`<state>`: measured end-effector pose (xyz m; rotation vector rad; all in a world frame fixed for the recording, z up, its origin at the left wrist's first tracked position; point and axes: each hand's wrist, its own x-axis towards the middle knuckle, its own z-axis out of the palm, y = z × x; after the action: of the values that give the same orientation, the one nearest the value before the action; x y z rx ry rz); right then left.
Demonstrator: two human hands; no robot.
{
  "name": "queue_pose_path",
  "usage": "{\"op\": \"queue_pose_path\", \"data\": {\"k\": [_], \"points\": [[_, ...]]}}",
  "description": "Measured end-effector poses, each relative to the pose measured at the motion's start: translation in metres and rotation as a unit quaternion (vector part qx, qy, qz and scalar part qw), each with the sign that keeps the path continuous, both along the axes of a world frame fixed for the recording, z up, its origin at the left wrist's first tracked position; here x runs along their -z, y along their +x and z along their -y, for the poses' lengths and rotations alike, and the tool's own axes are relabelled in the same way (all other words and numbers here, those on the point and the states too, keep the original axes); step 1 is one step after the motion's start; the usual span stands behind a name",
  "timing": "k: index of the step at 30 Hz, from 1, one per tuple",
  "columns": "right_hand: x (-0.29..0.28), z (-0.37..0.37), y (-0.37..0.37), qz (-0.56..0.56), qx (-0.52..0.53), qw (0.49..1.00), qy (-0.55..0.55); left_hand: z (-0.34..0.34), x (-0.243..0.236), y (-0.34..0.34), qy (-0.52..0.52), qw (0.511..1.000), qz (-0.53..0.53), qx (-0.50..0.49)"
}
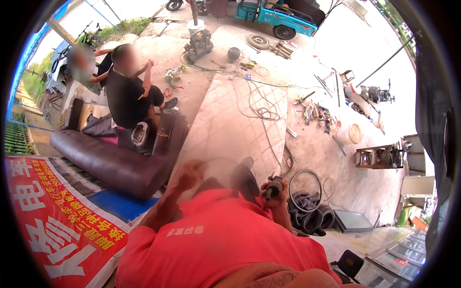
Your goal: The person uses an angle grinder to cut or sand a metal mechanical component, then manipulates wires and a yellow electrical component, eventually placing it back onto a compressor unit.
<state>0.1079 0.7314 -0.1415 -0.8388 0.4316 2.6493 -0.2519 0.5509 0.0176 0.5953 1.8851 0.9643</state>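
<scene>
My right hand (278, 197) grips a dark, cylindrical hand tool (272, 186), which looks like a power tool, at the right of my red-shirted body. A cord lies on the pale board (225, 125) beyond it. My left hand (191, 173) is raised at the left, smeared and faint; a thin curved line runs near its fingers, and I cannot make out whether it holds that. A dark, indistinct object (242, 180) sits between my hands, partly hidden by my body.
A brown sofa (105, 153) and red banner (62, 211) are at left, with two people (122, 91) (98, 69). Dark rubber tubes and tyres (307, 216) lie at right, near a cluttered cart (377, 156). Scattered tools (317, 113), a compressor (197, 48) and a blue tricycle (259, 17) are farther off.
</scene>
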Motion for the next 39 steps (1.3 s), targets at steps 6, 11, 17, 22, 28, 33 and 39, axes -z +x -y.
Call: {"op": "queue_pose_path", "data": {"k": [6,11,17,22,28,33,39], "points": [[0.087,-0.102,-0.002,0.02,0.013,0.998,0.066,-0.084,0.09,-0.008,-0.005,0.998,-0.051,0.024],[0.091,-0.193,-0.029,0.085,-0.01,0.996,0.04,-0.147,0.089,-0.018,-0.049,0.999,-0.01,0.005],[0.118,-0.275,-0.076,0.067,0.008,0.996,0.062,-0.209,0.101,-0.064,-0.058,0.998,0.025,-0.029],[0.112,-0.318,-0.157,0.033,0.015,0.996,0.086,-0.235,0.151,-0.121,-0.073,0.996,-0.04,-0.019],[0.112,-0.358,-0.232,0.094,0.039,0.994,0.046,-0.291,0.162,-0.191,-0.032,0.997,-0.062,0.031],[0.121,-0.407,-0.273,0.071,0.018,0.997,0.027,-0.365,0.175,-0.252,0.027,0.994,-0.104,0.009],[0.183,-0.492,-0.299,0.028,0.005,0.999,0.015,-0.475,0.234,-0.282,0.036,0.982,-0.178,0.049]]}}
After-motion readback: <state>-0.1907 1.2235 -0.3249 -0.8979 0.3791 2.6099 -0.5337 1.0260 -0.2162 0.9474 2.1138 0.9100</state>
